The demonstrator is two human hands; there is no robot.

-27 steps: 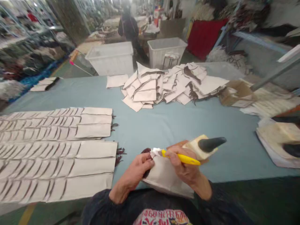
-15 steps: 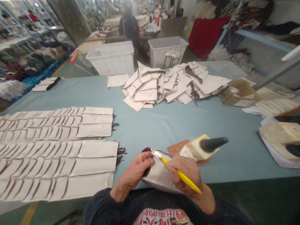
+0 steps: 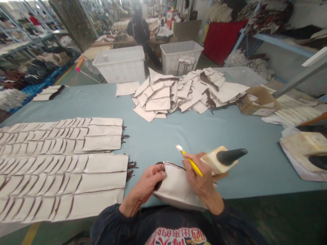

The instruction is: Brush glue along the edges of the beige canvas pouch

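Observation:
My left hand (image 3: 150,179) pinches the left end of a cream fabric piece (image 3: 176,185) with a dark brown edge, held at the table's near side. In my right hand (image 3: 200,173) is a yellow-handled brush (image 3: 193,165), its whitish tip raised above the table just beyond the piece. The heel of that hand is over the piece's right part and hides some of it. Right beside it stands a cream block-shaped container (image 3: 211,161) with a dark, tapered spout or handle, resting on a brown sheet.
Overlapping rows of cream pieces with brown edges (image 3: 102,173) cover the left of the blue-green table (image 3: 153,136). A loose heap of similar pieces (image 3: 158,98) lies at the back, near a cardboard box (image 3: 259,100). White bins (image 3: 120,64) and a person (image 3: 139,30) are beyond.
My right hand has lifted the brush off the piece's top edge and moved it up and away. My left hand keeps its hold on the piece.

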